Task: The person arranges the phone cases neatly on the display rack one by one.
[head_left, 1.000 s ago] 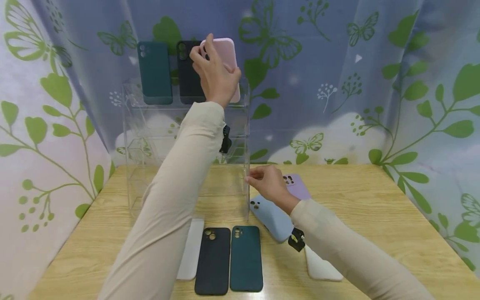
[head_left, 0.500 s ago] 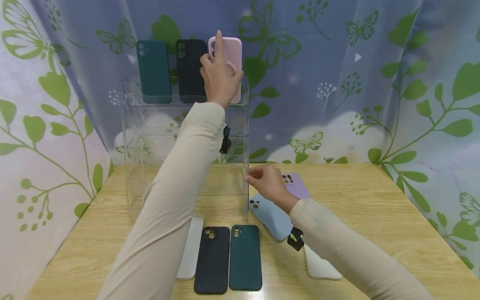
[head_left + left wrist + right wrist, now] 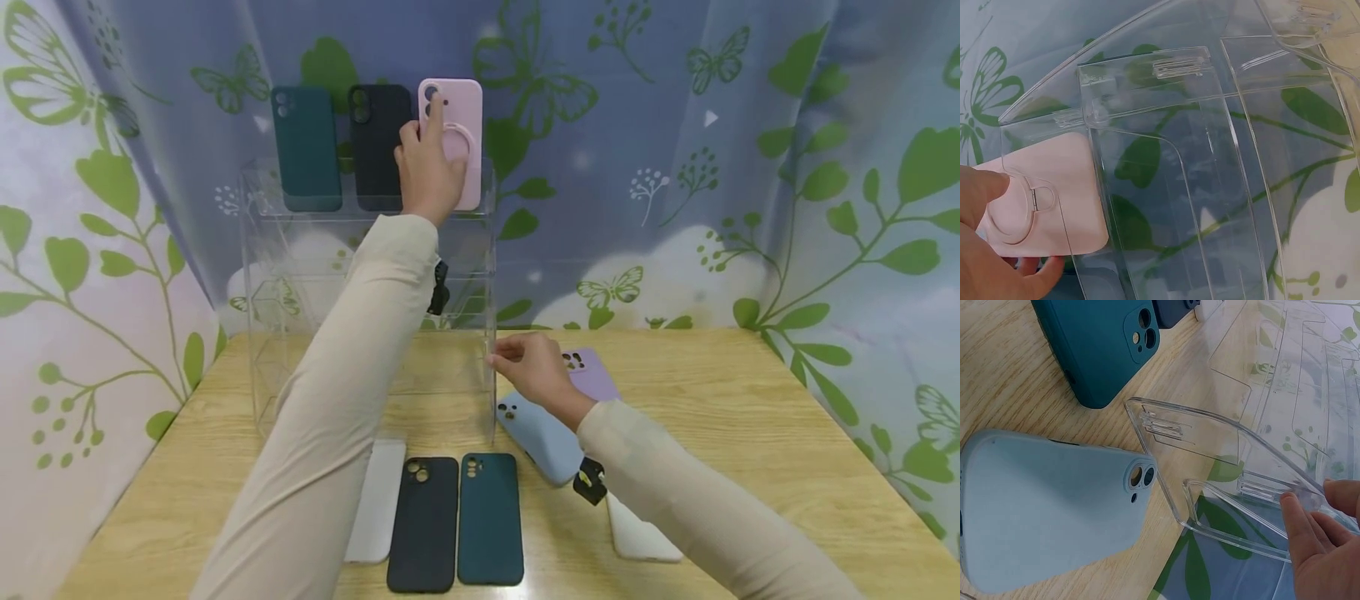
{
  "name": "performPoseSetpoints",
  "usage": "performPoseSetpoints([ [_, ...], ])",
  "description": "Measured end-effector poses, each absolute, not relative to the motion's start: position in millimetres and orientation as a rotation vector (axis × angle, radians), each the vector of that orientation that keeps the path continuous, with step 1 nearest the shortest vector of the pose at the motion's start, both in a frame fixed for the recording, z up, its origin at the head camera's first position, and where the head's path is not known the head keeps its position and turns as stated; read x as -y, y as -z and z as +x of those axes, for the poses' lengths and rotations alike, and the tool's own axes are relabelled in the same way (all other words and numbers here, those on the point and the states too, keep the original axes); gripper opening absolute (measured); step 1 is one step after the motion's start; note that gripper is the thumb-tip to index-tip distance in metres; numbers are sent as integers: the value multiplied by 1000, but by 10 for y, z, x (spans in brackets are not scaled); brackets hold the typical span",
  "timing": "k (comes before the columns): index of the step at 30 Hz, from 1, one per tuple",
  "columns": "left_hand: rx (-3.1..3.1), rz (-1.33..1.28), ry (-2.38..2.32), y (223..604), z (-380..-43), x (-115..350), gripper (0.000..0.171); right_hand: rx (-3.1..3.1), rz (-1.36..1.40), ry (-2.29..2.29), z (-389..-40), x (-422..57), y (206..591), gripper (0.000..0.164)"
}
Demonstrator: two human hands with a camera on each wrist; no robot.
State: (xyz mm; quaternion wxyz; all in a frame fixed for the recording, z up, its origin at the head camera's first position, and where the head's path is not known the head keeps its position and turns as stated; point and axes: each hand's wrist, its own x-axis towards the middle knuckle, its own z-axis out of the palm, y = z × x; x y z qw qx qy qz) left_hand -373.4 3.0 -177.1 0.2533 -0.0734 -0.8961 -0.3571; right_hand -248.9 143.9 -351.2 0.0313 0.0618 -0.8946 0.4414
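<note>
My left hand (image 3: 431,171) is at a pink phone case (image 3: 468,167) with a ring on its back, which leans on the top tier of a clear display stand (image 3: 487,275). The index finger lies over the case's camera holes. In the left wrist view the thumb touches the ring, and other fingertips are at the case's edge. A black phone case (image 3: 380,150) and a dark green phone case (image 3: 306,150) stand to its left on the same tier. My right hand (image 3: 534,364) pinches the stand's right side edge between thumb and fingers.
A light blue phone case (image 3: 543,437) and a purple phone case (image 3: 596,372) lie by my right hand. Along the front are a white phone case (image 3: 378,500), a black one, a dark green one and another white one, partly under my right sleeve.
My left thumb has come off the pink case's right edge onto its front, and the index finger has lowered to the camera holes. The case now stands straighter. My right hand has stayed put.
</note>
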Motion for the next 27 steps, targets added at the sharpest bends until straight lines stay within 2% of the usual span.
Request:
performPoseSetpoints([
  [17,2555,-213,894,1794,-3720,-48,61,2754,197,-1337,-2482,-1427,3517,32],
  [27,2562,-241,871,1832,-3692,-63,61,2763,168,-1347,-2477,-1416,3504,33],
])
